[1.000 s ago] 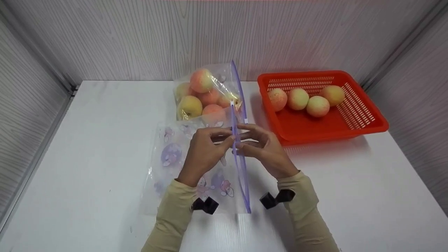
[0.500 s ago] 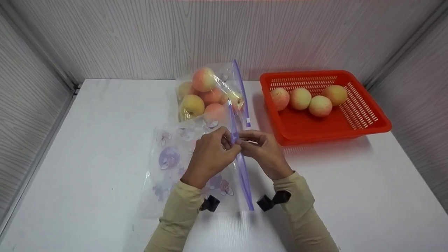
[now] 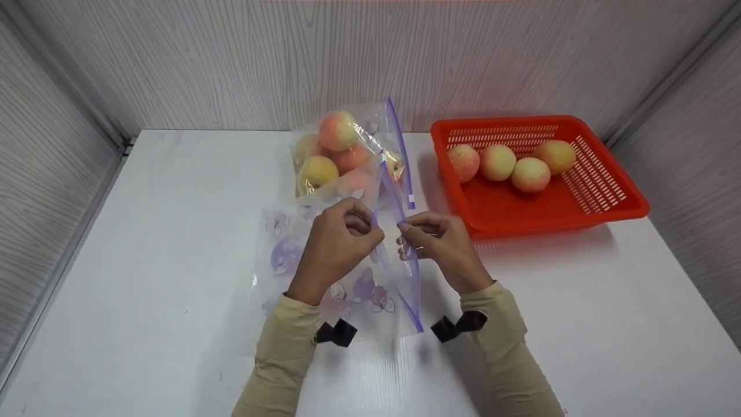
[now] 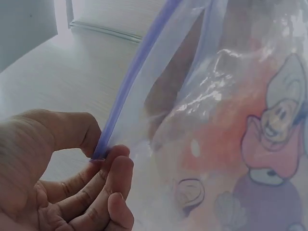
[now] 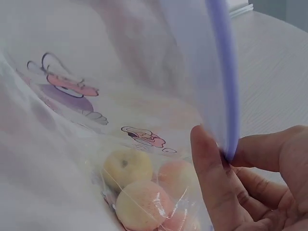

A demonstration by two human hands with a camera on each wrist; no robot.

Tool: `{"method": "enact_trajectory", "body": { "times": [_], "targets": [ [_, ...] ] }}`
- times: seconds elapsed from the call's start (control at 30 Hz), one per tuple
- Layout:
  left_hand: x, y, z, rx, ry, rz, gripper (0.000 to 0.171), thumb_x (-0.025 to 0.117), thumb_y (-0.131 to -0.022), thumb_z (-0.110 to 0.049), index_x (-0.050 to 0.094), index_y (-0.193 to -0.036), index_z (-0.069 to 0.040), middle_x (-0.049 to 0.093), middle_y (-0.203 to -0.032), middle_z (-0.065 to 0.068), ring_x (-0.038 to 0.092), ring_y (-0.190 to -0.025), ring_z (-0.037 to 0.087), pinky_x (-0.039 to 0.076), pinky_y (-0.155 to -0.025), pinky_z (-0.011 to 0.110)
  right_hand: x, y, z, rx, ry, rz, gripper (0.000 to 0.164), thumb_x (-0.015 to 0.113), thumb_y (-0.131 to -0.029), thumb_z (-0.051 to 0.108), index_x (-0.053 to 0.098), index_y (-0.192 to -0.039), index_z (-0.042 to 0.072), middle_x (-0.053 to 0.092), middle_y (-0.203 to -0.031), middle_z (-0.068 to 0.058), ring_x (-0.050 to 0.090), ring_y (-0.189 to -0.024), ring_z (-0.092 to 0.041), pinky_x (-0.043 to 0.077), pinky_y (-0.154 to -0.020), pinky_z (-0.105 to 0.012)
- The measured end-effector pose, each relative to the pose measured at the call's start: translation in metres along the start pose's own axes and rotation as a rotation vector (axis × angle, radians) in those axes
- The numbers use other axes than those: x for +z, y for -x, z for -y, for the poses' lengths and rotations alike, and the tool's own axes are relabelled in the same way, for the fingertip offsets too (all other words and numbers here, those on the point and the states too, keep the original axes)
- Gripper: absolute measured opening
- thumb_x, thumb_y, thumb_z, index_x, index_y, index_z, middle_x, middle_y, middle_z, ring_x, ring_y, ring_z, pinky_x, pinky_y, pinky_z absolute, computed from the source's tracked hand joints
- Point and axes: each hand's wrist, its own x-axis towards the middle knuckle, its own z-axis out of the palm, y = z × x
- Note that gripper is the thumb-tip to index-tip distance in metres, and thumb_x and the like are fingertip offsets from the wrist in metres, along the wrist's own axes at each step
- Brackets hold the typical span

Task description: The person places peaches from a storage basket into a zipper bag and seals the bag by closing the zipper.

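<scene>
A clear zip bag [image 3: 286,255] with purple cartoon prints lies on the table, its purple-edged mouth parted toward the right. My left hand [image 3: 338,246] pinches the left lip of that mouth between thumb and fingers. On the opposite lip, my right hand [image 3: 448,246] has a like pinch, and a gap shows between the two lips. The left wrist view has the purple zip strip [image 4: 127,79] held by thumb and fingertips. In the right wrist view, the other zip strip [image 5: 226,72] sits between thumb and forefinger. No fruit shows inside this bag.
Behind it stands a second zip bag [image 3: 370,116] filled with several peaches [image 3: 337,131], partly covered by the front bag. A red plastic basket [image 3: 538,223] at the right holds several more peaches [image 3: 531,175]. A grey wood-grained panel [image 3: 231,63] rises behind the white table [image 3: 145,260].
The hands have moved apart, the left one leftward and the right one slightly rightward. The front bag's lips, close together before, now stand open with a gap between them.
</scene>
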Motion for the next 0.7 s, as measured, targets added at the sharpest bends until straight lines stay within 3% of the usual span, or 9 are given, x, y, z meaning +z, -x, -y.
{"method": "enact_trajectory", "body": {
  "times": [0.17,0.37,0.7],
  "targets": [
    [-0.01,0.0,0.0,0.002,0.049,-0.031,0.01,0.075,-0.089,-0.012,0.073,-0.094,-0.003,0.073,-0.078,0.003,0.07,-0.069,0.017,0.06,-0.066,0.032,-0.008,-0.002,0.001,-0.034,0.055,-0.022,0.016,0.073,-0.093,0.009,0.073,-0.098,-0.005,0.07,-0.079,-0.01,0.067,-0.066,-0.017,0.063,-0.066,-0.034],
    [-0.033,-0.001,0.005,0.007,-0.002,-0.053,0.01,0.076,-0.09,-0.014,0.074,-0.085,-0.006,0.071,-0.074,0.003,0.068,-0.064,0.018,0.059,-0.059,0.029,-0.017,-0.003,0.0,-0.11,0.103,-0.035,0.013,0.072,-0.093,0.004,0.074,-0.099,-0.007,0.066,-0.074,-0.011,0.059,-0.06,-0.017,0.056,-0.054,-0.026],
    [-0.075,0.007,0.011,-0.078,0.006,-0.08,0.012,0.075,-0.09,-0.013,0.073,-0.087,-0.002,0.071,-0.078,0.01,0.068,-0.067,0.022,0.057,-0.063,0.026,-0.031,-0.003,0.0,-0.165,0.178,-0.06,0.012,0.072,-0.093,0.005,0.074,-0.098,-0.006,0.067,-0.077,-0.014,0.057,-0.057,-0.018,0.055,-0.051,-0.025]
  ]
}}
